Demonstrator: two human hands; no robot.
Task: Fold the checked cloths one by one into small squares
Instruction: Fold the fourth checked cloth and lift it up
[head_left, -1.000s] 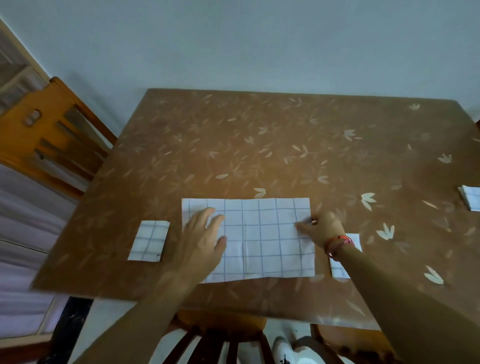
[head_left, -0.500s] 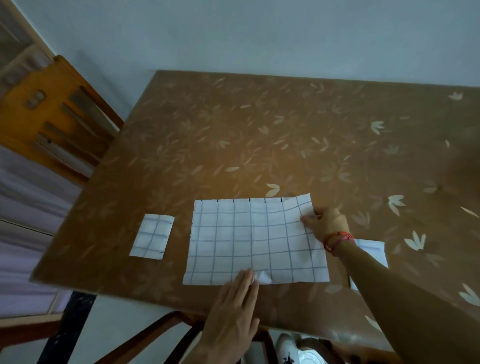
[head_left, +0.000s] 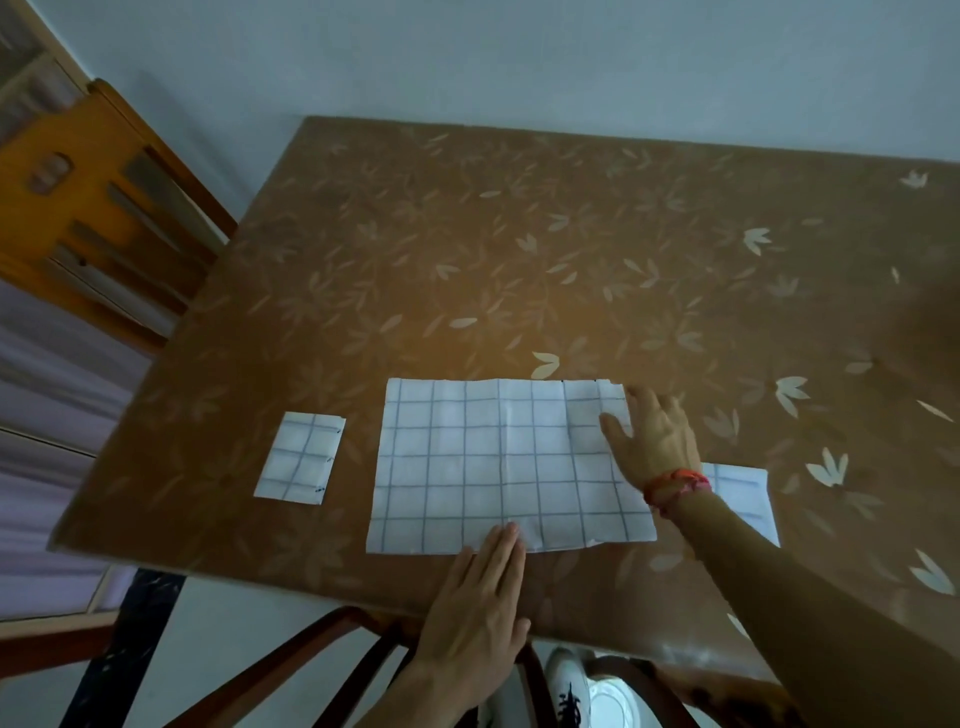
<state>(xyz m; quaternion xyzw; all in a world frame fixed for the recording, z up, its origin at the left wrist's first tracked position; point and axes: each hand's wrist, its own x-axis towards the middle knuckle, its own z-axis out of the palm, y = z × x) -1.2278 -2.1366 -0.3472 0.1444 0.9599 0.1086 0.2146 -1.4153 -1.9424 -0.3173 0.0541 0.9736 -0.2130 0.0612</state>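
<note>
Head view: at the left of the surface (head_left: 519, 260) lies a small folded cloth (head_left: 300, 458), already a compact packet, well apart from both hands. To its right, near the front edge, the open checked cloth (head_left: 509, 467) is spread flat, with a faint vertical crease about in its middle.

The left hand (head_left: 483, 613) comes from the near side. Its fingers are straight and held together, holding nothing, and only the tips touch the near edge of the open cloth, close to the crease. The right hand (head_left: 654, 441) lies flat on the far right part of the cloth, fingers spread and pressing, not pinching.

The step seems to be flattening the cloth before a fold. To do it well, I think the left hand should pin the near edge at the crease while the right hand brings the right side over to the left, corner on corner, following the grid lines.

At the far right, another cloth (head_left: 743, 493) lies partly under the right forearm.
</note>
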